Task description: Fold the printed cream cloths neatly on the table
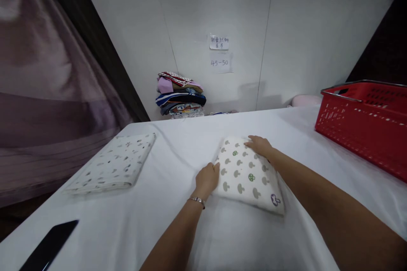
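Note:
A folded white cloth with green mushroom prints (246,175) lies in the middle of the white-covered table (178,228). My left hand (207,179) grips its left edge, fingers curled over the fold. My right hand (260,145) rests on its far right corner with the fingers lying over the cloth. A second folded white cloth with grey prints (116,163) lies apart at the left of the table.
A red plastic basket (365,123) stands at the right edge. A stack of folded coloured clothes (180,95) sits against the back wall under paper labels (219,53). A dark flat object (49,247) lies at the near left. A curtain (47,93) hangs at the left.

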